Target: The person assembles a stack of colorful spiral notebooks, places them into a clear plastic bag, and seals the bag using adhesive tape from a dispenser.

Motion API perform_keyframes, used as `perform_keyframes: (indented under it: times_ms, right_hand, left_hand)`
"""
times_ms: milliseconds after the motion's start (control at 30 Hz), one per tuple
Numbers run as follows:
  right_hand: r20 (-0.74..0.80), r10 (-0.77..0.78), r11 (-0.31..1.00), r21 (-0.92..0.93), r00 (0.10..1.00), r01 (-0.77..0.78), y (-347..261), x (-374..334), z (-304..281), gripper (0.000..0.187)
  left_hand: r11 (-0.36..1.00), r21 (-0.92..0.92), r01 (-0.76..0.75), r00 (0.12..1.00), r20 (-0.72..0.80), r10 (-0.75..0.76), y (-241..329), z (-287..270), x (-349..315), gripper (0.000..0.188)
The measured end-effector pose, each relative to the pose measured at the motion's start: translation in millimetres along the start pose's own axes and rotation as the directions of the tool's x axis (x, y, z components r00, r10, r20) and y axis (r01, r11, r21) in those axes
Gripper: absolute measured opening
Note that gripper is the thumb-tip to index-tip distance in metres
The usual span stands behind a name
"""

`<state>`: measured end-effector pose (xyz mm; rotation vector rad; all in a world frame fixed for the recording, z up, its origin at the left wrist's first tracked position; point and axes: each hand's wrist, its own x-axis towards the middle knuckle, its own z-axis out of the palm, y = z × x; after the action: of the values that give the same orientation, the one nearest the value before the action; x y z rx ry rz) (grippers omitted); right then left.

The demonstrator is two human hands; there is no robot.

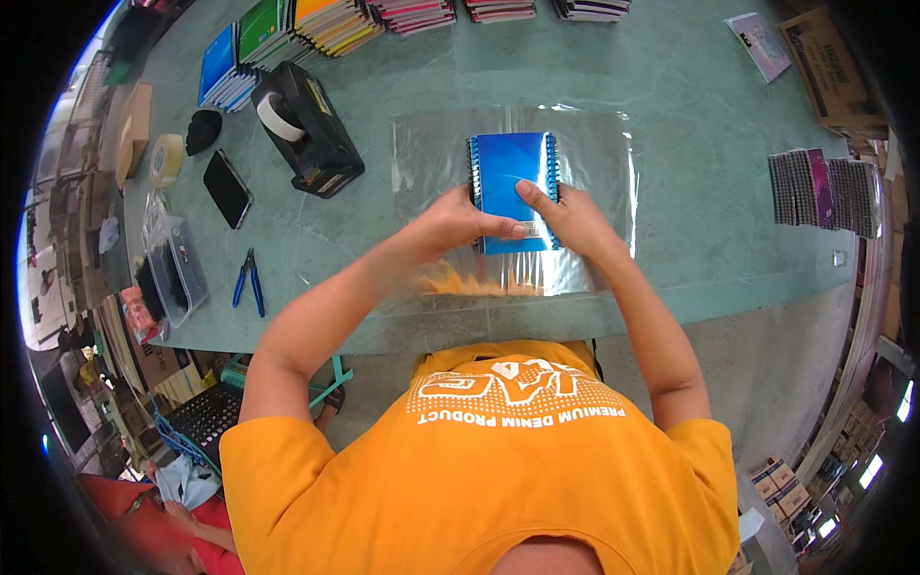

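A stack of blue spiral notebooks (pixel 513 168) is between my hands, above a clear plastic sheet (pixel 599 144) on the green table. Dark wire coils run along both its left and right sides. My left hand (pixel 458 222) grips the left side, its thumb lying across the lower cover near a small pale label. On the right side my right hand (pixel 573 218) is closed, with its thumb pressed on the middle of the cover. The fingers of both hands are mostly hidden behind the notebooks. How many notebooks are in the stack I cannot tell.
A black tape dispenser (pixel 311 134) stands left of the sheet. Nearby lie a phone (pixel 228 189), blue-handled pliers (pixel 248 284), a tape roll (pixel 166 160) and a plastic bin (pixel 182 268). Notebook stacks (pixel 331 24) line the far edge; more notebooks (pixel 824 192) and a cardboard box (pixel 832 67) sit right.
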<state>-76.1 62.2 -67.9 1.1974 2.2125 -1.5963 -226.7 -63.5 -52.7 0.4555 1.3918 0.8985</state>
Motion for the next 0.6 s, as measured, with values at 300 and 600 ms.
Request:
perform_keyframes:
  times_ms: [300,600]
  right_hand:
    - [-0.014,0.095,0.898,-0.43,0.995,-0.092,-6,-3,-8,0.09]
    - [-0.029,0.065,0.893,-0.444,0.997,-0.071,-8,-4,-5,0.091]
  left_hand:
    - [0.983,0.182,0.031,0.999,0.008,-0.033,6,4,2,0.068]
    - [0.87,0.473,-0.138,0.929,-0.242,0.279,-17,13,-9,0.076]
